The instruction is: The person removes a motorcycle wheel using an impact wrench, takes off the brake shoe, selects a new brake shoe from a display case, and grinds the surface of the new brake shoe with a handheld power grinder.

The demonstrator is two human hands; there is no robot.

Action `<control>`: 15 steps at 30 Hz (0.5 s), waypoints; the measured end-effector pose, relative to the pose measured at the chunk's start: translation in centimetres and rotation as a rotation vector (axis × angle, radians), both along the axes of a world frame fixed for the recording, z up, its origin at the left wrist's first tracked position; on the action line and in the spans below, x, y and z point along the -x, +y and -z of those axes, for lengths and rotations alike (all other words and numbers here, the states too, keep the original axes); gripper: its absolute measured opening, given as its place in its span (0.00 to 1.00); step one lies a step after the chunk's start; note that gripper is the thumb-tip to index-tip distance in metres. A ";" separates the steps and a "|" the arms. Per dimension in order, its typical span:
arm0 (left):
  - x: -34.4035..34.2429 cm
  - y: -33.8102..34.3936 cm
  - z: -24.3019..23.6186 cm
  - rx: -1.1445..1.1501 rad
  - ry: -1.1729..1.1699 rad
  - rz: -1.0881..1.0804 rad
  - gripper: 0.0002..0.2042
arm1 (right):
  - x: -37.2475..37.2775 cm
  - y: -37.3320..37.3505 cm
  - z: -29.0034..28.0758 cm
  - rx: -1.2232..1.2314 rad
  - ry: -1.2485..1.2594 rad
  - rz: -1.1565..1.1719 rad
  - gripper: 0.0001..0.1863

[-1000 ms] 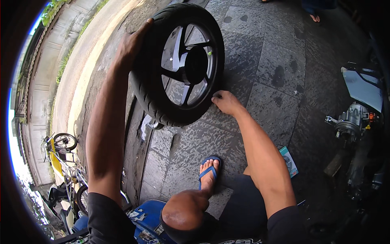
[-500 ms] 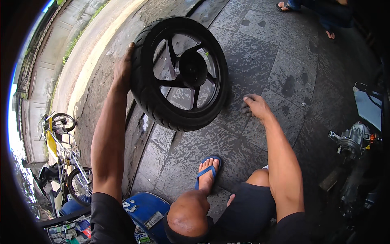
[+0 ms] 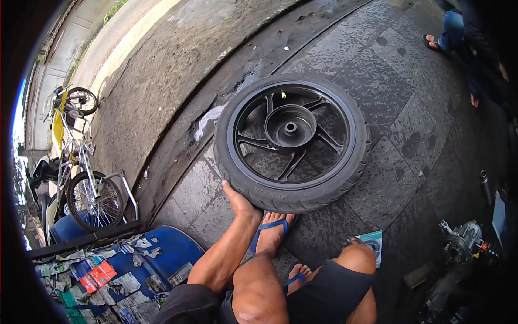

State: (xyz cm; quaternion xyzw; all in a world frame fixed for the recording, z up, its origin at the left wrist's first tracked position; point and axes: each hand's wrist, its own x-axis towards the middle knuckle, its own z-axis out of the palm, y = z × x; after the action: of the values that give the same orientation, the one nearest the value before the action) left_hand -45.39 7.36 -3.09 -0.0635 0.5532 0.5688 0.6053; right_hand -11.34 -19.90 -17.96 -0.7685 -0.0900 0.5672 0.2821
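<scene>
A black motorcycle wheel (image 3: 248, 173) with its tyre mounted lies nearly flat in front of me, its open hub drum facing up and a yellow-green valve cap on the rim. My left hand (image 3: 241, 202) grips the tyre's near left edge, thumb against the sidewall, the other fingers hidden underneath. The near edge of the tyre comes down by my left foot in a blue flip-flop (image 3: 272, 231). My right hand (image 3: 353, 240) is low beside my right knee, which hides most of it. Dark fingertips show next to a flat teal printed piece (image 3: 372, 245); whether they hold it is unclear.
A blue drum (image 3: 175, 248) with torn labels stands at lower left, near a yellow-and-white motorbike (image 3: 81, 156). An engine part (image 3: 465, 240) and a metal tool (image 3: 486, 186) lie on the right. Another person's foot (image 3: 430, 42) shows at upper right, on the stone tiles.
The wheel has come down from a raised, steep tilt to nearly flat, hub drum up. My left hand moved to its near edge; my right hand dropped beside my knee.
</scene>
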 end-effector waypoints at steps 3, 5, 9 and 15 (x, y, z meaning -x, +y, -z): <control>-4.7 -2.4 2.5 0.016 -0.190 0.039 0.43 | 2.5 -1.7 -1.8 -0.071 -0.212 -0.099 0.16; -4.8 -2.8 4.3 0.040 -0.211 0.058 0.42 | 3.6 2.3 -6.2 0.060 -0.146 -0.078 0.18; -5.2 -1.9 9.1 -0.013 -0.225 0.297 0.39 | -1.1 -0.2 -4.3 0.036 -0.285 0.043 0.17; -3.5 -2.7 10.1 0.268 -0.030 0.496 0.35 | -0.5 -2.4 -5.3 0.101 -0.233 0.390 0.12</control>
State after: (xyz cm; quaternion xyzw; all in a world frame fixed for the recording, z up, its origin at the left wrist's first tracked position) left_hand -41.88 4.65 -13.17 -0.0139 0.6131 0.3243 0.7203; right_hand -10.82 -22.29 -12.64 -0.8446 0.0566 0.4135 0.3353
